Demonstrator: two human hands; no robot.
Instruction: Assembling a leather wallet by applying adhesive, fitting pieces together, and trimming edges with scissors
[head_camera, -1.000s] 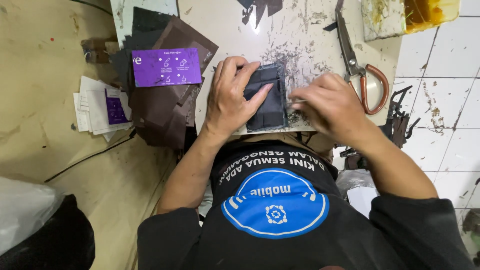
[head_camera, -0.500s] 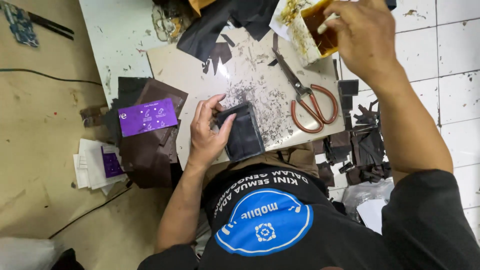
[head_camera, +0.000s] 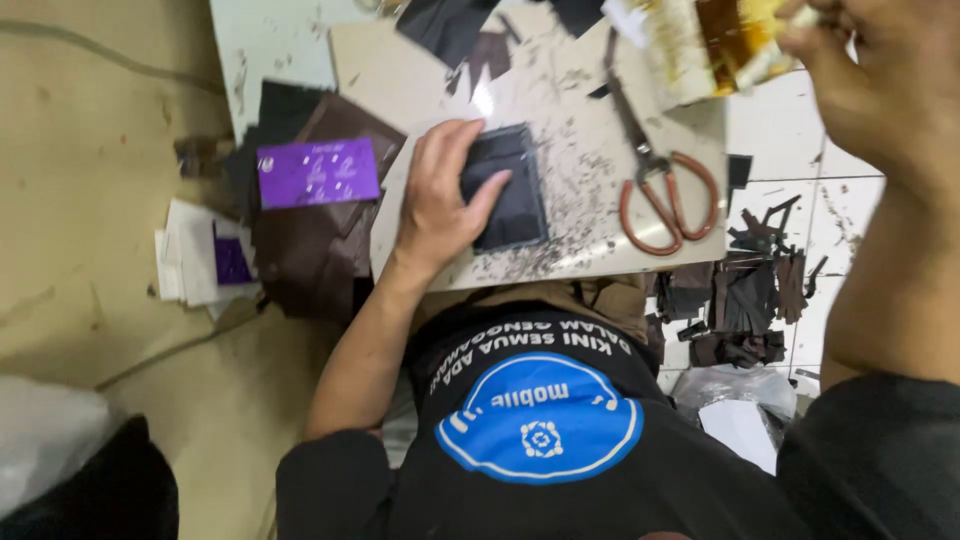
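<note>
Now I am watching the left hand (head_camera: 440, 205) working alone: a second ago both hands were pressing the dark leather wallet piece (head_camera: 512, 190), and the right hand (head_camera: 870, 70) has since been lifting away toward 1 o'clock. Its fingers are closing around a stained glue container (head_camera: 715, 45) held up at the top edge of the view. The left-hand fingers are lying flat and spread, not gripping, pinning the wallet piece at its 9 o'clock side, the thumb crossing its lower edge. I am judging that the pressing step is pausing while adhesive is being fetched, with the piece being kept from shifting.

The wallet piece is lying at the centre of a pale, scuffed cutting board (head_camera: 600, 250) speckled with dark trimmings. Red-handled scissors (head_camera: 655, 180) are resting shut at 3 o'clock of it, apart from both hands. A purple card (head_camera: 318, 172) is sitting on a stack of brown leather sheets (head_camera: 310, 250) at 9 o'clock, with white papers (head_camera: 185, 260) beyond. Dark leather offcuts (head_camera: 745, 300) are littering the white tiled floor (head_camera: 830, 220) at 4 o'clock.
</note>
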